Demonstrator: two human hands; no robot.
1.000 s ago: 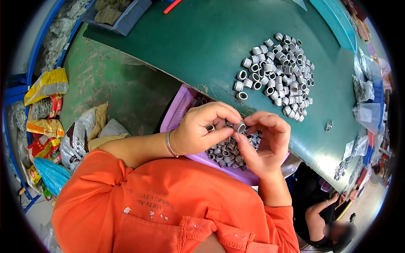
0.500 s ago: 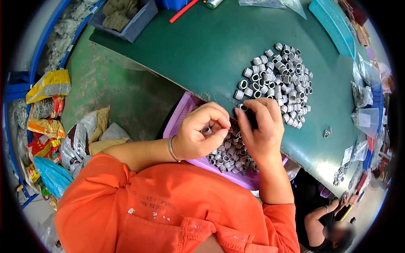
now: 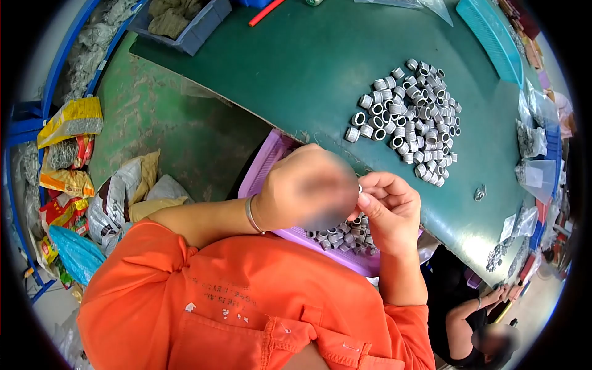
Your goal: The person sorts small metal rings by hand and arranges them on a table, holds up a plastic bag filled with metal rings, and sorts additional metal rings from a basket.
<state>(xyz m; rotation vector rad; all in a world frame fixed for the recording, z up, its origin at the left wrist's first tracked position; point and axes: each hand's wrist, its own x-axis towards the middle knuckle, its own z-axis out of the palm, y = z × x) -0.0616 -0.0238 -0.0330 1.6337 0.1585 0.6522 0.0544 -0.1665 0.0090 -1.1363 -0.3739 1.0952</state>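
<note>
Between the thumb and fingers of my right hand (image 3: 393, 206) a small metal ring (image 3: 360, 189) is pinched. My left hand (image 3: 302, 185), with a bracelet at the wrist, is right beside it; its fingers are blurred, so what they hold is hidden. Both hands are over a purple basket (image 3: 264, 157), where several grey metal rings (image 3: 345, 237) lie below them. On the green table (image 3: 296, 68), beyond my right hand, a pile of similar rings (image 3: 425, 117) is spread out.
A grey bin with cloth (image 3: 200, 31) and a red stick (image 3: 266, 12) are at the table's far side. A teal basket (image 3: 491, 40) lies at the back right. Bags (image 3: 77, 253) stand on the floor at left. Another person's arm (image 3: 459, 330) shows at lower right.
My right hand has drawn back from the edge of the pile towards my left hand, now with a ring in its fingers. The left hand's fingers have become blurred.
</note>
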